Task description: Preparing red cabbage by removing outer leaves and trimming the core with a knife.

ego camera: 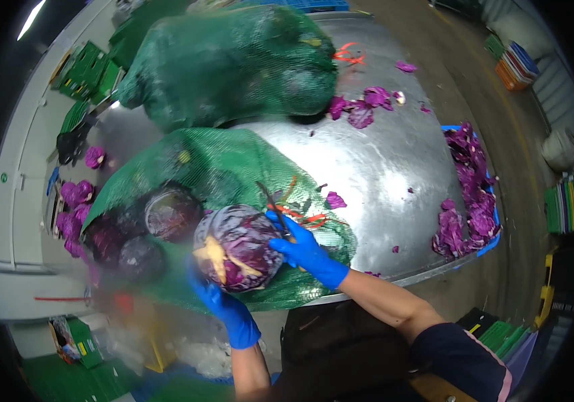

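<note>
A large red cabbage [247, 246] lies over the green mesh sack [287, 171], its pale cut stem and ribs turned towards the lower left. My left hand [221, 304], in a blue glove, cups it from the lower left. In my right hand [307, 251], gloved likewise, is a knife [273, 203] whose dark blade points up and left; the fingertips rest against the cabbage's right side. The handle is mostly hidden by the glove. Another red cabbage [174, 212] sits to the left at the sack's mouth, with several more partly inside the mesh.
A full green mesh sack [236, 70] lies across the far side of the metal table [387, 166]. A blue crate [492, 243] of purple leaves stands at the right edge. Loose leaves [361, 113] are scattered there. Trimmed cabbages [73, 216] sit at far left.
</note>
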Motion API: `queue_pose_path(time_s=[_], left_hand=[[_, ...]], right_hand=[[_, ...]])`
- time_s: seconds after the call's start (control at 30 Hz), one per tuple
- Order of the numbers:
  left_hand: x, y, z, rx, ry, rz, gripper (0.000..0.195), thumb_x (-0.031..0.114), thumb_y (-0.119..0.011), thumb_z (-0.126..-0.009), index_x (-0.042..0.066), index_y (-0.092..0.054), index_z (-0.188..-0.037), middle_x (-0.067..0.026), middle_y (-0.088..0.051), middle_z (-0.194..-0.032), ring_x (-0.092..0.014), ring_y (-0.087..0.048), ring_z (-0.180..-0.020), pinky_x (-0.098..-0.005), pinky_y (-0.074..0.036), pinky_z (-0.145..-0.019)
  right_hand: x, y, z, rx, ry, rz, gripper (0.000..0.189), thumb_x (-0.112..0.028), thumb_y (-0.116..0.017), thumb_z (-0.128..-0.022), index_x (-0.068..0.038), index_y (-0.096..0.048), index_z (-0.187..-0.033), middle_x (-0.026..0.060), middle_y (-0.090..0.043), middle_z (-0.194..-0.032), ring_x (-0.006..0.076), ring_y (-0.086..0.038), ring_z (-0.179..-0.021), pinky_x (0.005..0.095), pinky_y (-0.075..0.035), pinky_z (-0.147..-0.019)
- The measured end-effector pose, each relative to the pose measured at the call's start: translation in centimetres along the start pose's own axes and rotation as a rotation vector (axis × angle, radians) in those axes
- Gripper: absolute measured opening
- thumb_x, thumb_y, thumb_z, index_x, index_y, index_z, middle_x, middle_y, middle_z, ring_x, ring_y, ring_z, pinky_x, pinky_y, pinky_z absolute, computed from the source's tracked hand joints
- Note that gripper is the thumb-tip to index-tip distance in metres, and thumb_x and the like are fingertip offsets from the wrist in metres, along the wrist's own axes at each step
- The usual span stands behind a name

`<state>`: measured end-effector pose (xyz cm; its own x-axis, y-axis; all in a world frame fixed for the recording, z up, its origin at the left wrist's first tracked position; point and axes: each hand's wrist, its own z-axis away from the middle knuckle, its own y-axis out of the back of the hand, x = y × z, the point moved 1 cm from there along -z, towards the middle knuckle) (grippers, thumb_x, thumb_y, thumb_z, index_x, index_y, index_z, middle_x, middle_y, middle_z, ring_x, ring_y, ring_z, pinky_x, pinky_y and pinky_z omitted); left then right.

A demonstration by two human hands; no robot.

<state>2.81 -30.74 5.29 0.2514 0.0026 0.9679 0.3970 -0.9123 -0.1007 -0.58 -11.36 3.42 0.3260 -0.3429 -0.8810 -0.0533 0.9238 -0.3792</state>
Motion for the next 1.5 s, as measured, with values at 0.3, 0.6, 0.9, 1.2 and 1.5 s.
queue_pose_path(time_s=[0.3,0.6,0.9,1.2,1.5], left_hand=[[-4.8,-16.7,7.5,-0.790,0.133,-0.338,0.095,0.024,-0.081,-0.073,0.006,-0.028,-0.150,-0.0166,-0.024,-0.156,-0.033,-0.027,-0.142,-0.0432,-0.023,-0.116],[-0.9,-30.6,13.1,-1.067,-0.330,-0.639,0.121,0.044,-0.093,-0.044,0.009,-0.037,-0.145,-0.0189,-0.032,-0.148,-0.038,-0.037,-0.133,-0.0462,-0.033,-0.111],[-2.8,-31.1,14.1,-1.020,0.010,-0.328,0.130,0.038,-0.095,-0.047,0.004,-0.024,-0.149,-0.0141,-0.029,-0.151,-0.029,-0.033,-0.137,-0.0415,-0.027,-0.115],[-3.6,-31.0,13.4,-1.048,-0.192,-0.492,0.126,0.049,-0.093,-0.046,0.006,-0.031,-0.147,-0.0156,-0.031,-0.148,-0.034,-0.031,-0.138,-0.0462,-0.025,-0.116],[-2.3,-29.1,17.9,-0.962,-0.480,-0.720,0.120,0.060,-0.087,-0.053,0.010,-0.033,-0.148,-0.0244,-0.027,-0.148,-0.044,-0.030,-0.136,-0.0552,-0.027,-0.111]], right_hand=[[5.1,20.2,12.3,0.440,-0.263,-0.141,0.040,-0.044,-0.057,-0.096,-0.008,-0.057,-0.113,0.0021,-0.061,-0.080,0.0077,-0.054,-0.055,0.0225,-0.038,-0.040],[-2.0,29.3,19.6,0.697,0.446,0.685,0.036,-0.006,-0.060,-0.088,-0.008,-0.054,-0.123,0.0142,-0.060,-0.115,0.0287,-0.064,-0.096,0.0361,-0.052,-0.079],[-1.1,31.1,19.4,0.641,0.156,0.672,0.023,-0.023,-0.057,-0.095,-0.005,-0.047,-0.105,0.0217,-0.063,-0.074,0.0412,-0.064,-0.067,0.0463,-0.048,-0.053],[-0.7,30.3,17.1,0.546,-0.024,0.852,0.027,-0.020,-0.056,-0.090,0.000,-0.044,-0.105,0.0227,-0.063,-0.071,0.0421,-0.063,-0.065,0.0510,-0.049,-0.056],[0.3,31.2,19.7,0.398,-0.084,0.934,0.018,-0.007,-0.049,-0.089,0.005,-0.048,-0.103,0.0167,-0.061,-0.068,0.0351,-0.064,-0.064,0.0459,-0.048,-0.052]])
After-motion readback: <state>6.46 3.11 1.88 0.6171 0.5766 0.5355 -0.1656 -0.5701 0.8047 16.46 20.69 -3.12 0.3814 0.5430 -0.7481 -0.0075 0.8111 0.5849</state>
